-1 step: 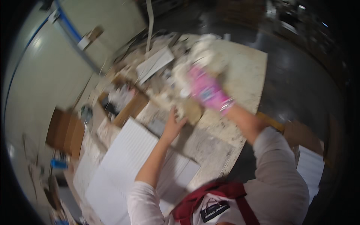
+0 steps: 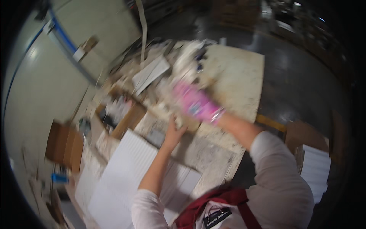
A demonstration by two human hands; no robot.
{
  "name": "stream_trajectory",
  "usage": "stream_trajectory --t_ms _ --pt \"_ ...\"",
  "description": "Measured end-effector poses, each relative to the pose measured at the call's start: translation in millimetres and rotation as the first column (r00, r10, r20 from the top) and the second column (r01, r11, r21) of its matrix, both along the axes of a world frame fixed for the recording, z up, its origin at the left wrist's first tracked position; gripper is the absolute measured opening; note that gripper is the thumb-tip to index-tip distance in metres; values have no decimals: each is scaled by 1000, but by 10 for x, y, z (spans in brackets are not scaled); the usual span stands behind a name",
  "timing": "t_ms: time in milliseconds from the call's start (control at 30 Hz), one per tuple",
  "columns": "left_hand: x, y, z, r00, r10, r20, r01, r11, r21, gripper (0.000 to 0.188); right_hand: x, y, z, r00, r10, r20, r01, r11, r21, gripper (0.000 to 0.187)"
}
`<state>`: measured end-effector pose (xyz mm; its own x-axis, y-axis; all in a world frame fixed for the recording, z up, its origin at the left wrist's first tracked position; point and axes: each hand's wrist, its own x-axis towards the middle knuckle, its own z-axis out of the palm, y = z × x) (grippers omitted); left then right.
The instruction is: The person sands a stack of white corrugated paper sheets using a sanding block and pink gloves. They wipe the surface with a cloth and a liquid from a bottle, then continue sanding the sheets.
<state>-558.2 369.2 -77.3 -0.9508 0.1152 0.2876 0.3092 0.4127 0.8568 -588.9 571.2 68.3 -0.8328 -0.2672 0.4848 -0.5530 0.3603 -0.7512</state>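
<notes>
My right hand, in a pink glove, reaches over the worktable; its fingers are smeared by motion, so I cannot tell what they hold. Just beyond it lies a crumpled whitish bundle, with dark bits along its right side. My bare left hand is near the table's middle, with thumb and fingers apart and nothing clearly held. Between the hands shows part of a yellowish-beige block, mostly covered by my right glove.
Stacked white ribbed sheets lie at the near left. Behind them stands an open cardboard box with clear plastic inside. A white panel rests on clutter at the back. The pale tabletop ends at a curved right edge above dark floor.
My right gloved hand has moved left and nearer, away from the whitish bundle, and now covers most of the beige block. The left hand has barely moved; the whole view has shifted slightly.
</notes>
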Motion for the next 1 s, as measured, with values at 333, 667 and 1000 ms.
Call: stream_trajectory --t_ms 333,667,1000 --pt "-370 541 -140 971 -199 130 198 980 23 57 98 -39 -741 922 -255 -290 352 867 354 76" --pt "282 707 867 950 -255 -182 37 669 -743 64 1006 760 -974 728 512 456 338 311 -888 50" --pt "718 394 1190 949 -225 -219 -146 301 -942 58 1615 791 -1401 700 560 444 244 397 -885 38"
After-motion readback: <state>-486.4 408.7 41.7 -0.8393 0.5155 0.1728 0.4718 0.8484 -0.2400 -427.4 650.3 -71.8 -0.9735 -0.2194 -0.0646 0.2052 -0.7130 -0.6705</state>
